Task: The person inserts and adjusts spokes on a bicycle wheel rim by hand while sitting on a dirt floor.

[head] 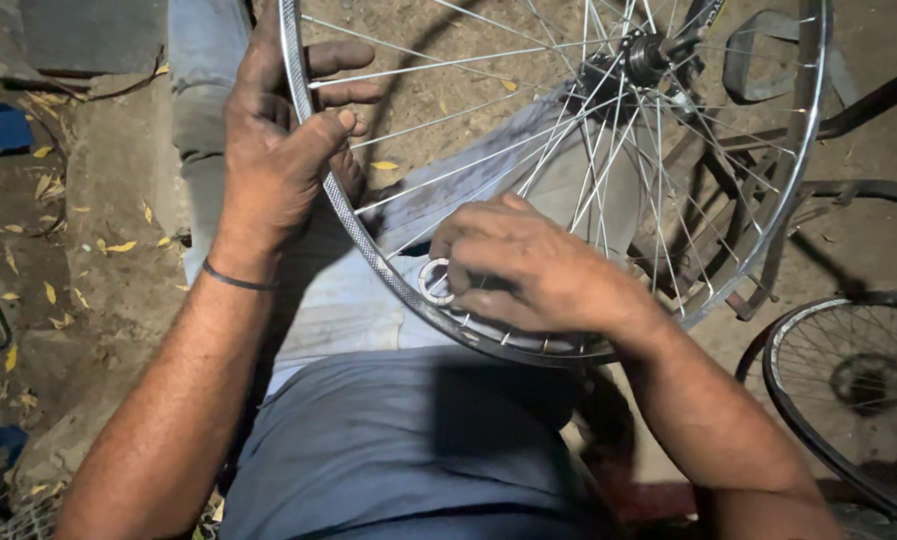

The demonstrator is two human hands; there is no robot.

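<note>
Bare spoked bicycle wheel [558,180] upright over lap, no tyre. Left hand [278,150] clamps rim [368,245], fingers through spokes. Right hand [528,270] closed on round spoke wrench [434,280] at rim's lower arc. Likely light, rim rigid, spokes thin, springy; rim best for gripping. Second wheel [848,390] nearby.

I see a silver wheel rim [368,250] with a fine dotted pattern. Beside the rim, yellow leaves [118,246] lie on brown ground [118,190]. Below the rim, my shirt [398,450] is grey-blue.
</note>
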